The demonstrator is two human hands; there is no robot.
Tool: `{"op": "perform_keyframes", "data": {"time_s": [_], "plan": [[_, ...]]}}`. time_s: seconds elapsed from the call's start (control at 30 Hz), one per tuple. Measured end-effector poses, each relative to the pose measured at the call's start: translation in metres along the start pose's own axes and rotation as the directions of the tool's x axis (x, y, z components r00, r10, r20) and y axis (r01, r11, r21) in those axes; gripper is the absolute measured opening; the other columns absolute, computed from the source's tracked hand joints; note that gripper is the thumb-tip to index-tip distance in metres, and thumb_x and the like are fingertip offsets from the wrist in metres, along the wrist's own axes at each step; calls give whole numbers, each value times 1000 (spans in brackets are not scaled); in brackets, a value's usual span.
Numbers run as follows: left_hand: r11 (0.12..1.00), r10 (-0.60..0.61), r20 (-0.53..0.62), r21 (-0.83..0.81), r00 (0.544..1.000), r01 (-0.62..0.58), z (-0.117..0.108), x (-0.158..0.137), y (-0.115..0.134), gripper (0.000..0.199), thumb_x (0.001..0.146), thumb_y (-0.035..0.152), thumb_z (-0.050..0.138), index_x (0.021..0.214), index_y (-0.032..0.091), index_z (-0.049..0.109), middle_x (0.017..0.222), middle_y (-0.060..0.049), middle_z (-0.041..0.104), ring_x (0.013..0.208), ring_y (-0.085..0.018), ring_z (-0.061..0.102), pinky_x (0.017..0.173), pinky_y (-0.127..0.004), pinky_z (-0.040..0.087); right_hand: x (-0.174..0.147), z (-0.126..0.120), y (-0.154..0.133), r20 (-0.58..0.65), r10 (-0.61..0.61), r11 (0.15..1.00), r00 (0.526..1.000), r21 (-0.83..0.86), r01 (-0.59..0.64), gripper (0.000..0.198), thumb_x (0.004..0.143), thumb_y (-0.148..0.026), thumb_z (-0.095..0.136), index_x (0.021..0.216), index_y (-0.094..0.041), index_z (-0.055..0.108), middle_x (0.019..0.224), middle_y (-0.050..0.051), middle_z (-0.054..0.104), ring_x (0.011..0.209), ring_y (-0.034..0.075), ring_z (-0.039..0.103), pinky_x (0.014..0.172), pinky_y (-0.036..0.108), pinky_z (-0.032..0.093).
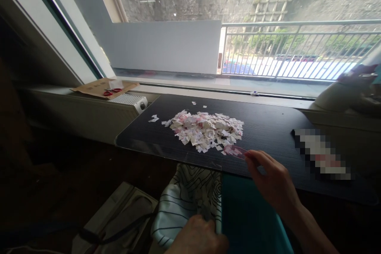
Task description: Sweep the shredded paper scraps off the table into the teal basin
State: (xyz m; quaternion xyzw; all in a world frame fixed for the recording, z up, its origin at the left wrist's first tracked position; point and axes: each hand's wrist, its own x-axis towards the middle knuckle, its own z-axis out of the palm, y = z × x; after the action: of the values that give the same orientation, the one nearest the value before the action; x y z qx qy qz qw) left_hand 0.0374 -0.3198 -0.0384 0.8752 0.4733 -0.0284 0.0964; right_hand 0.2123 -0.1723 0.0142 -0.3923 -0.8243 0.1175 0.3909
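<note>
Paper pile [208, 131] is lying on the dark table [262, 127], near its middle, beneath the window. Below the table's near edge a striped cloth bag [169, 216] is standing with its mouth facing up; the left hand [196, 236] is resting at that mouth, fingers curling out of view, so cannot tell whether they are gripping anything. The pile is spreading with its long axis running left to right. The right hand [272, 170] is sitting nearer to it, at the table's near edge, thumb and fingertips closing together on a pink see-through scoop [234, 151]. The scoop is pointing leftward from the fingers, its tip touching the pile's near right border. Relative to these fingers, the pile is lying leftward and farther from the person.
</note>
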Motion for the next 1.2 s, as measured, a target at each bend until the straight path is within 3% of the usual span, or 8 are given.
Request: {"op": "perform_keyframes", "data": {"time_s": [0.17,0.3,0.5,0.67,0.87,1.03,1.2], "plan": [[1000,-10,-33,-17,999,9,10,-1,-1,22,76,37,70,69,19,58,57,0,55,45,-16,52,41,-23,27,-1,6,-3,43,3,999,999,42,-4,12,88,-22,51,96,-22,61,91,3,67,77,15,64,72,26,50],[999,1,19,-33,1000,-1,7,1,-1,19,78,36,69,73,20,61,59,-1,59,45,-15,51,42,-21,29,-2,6,-7,-17,15,1000,1000,0,-15,12,88,-21,52,97,-20,61,90,3,67,77,15,63,71,26,49],[999,-42,82,11,996,42,3,3,1,13,81,32,67,75,21,63,62,-2,61,48,-17,54,45,-22,34,3,12,-17,81,-39,997,996,76,32,13,89,-21,50,95,-21,61,87,2,66,74,14,63,69,24,48],[999,-23,48,-21,999,24,5,2,1,19,82,38,64,75,20,64,60,-2,59,45,-16,52,44,-23,36,14,17,-10,7,19,998,1000,-53,-18,15,88,-22,49,95,-19,62,89,4,67,74,16,63,69,27,48],[999,-42,87,-14,995,43,2,1,1,10,80,32,67,81,23,66,65,-2,62,52,-19,57,44,-22,34,10,17,-11,100,-13,998,995,63,7,15,89,-22,49,95,-19,63,89,3,67,74,14,63,69,24,48],[997,-49,141,-44,989,56,-9,1,1,8,81,30,67,83,22,66,67,-4,63,54,-19,59,44,-22,33,6,16,-12,77,-2,998,997,55,-3,15,87,-22,51,96,-19,63,87,4,66,73,15,62,69,25,48],[991,-70,253,-92,965,96,-39,0,6,9,78,22,67,86,21,64,77,-4,66,64,-22,62,54,-26,41,3,14,-21,138,-27,986,990,164,4,12,88,-20,51,92,-19,62,84,2,65,72,13,61,67,22,47]]}}
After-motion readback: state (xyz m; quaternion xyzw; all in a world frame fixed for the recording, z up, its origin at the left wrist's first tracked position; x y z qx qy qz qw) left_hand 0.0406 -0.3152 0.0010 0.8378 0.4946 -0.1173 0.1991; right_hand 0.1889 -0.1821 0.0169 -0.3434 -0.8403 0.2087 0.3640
